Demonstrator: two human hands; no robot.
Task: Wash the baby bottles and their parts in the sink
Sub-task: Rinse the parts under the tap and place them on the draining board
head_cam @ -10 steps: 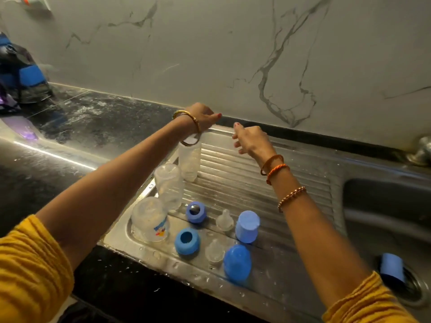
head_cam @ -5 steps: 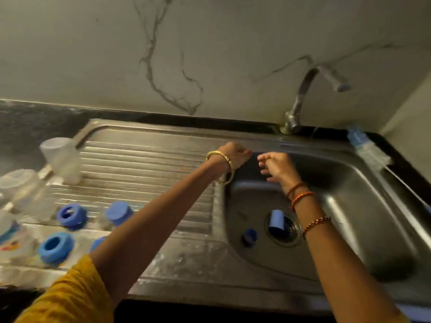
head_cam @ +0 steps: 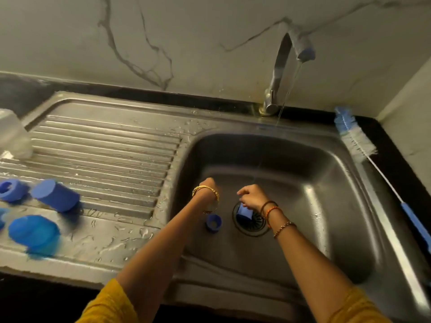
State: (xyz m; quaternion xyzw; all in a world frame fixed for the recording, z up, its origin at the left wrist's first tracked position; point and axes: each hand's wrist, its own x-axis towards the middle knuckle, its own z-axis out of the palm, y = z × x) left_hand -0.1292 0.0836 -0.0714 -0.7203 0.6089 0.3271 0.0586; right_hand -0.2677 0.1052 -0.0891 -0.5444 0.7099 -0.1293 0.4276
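Head view: both hands reach low into the sink basin [head_cam: 326,206]. The right hand [head_cam: 250,197] has curled fingers just above a blue cap [head_cam: 243,212] on the drain; whether they touch it I cannot tell. The left hand [head_cam: 206,186] is fisted, its hold hidden, near a blue ring [head_cam: 213,222]. The faucet [head_cam: 279,66] runs against a marble wall.

Counted in head view:
Two hands: left hand [head_cam: 206,186], right hand [head_cam: 250,197].
Two blue parts in sink basin: ring [head_cam: 213,223], cap [head_cam: 243,212].
Four blue parts seen on drainboard [head_cam: 105,145], one cut by frame edge.
One clear bottle [head_cam: 14,134].
One bottle brush [head_cam: 356,138].
One tap [head_cam: 279,73].
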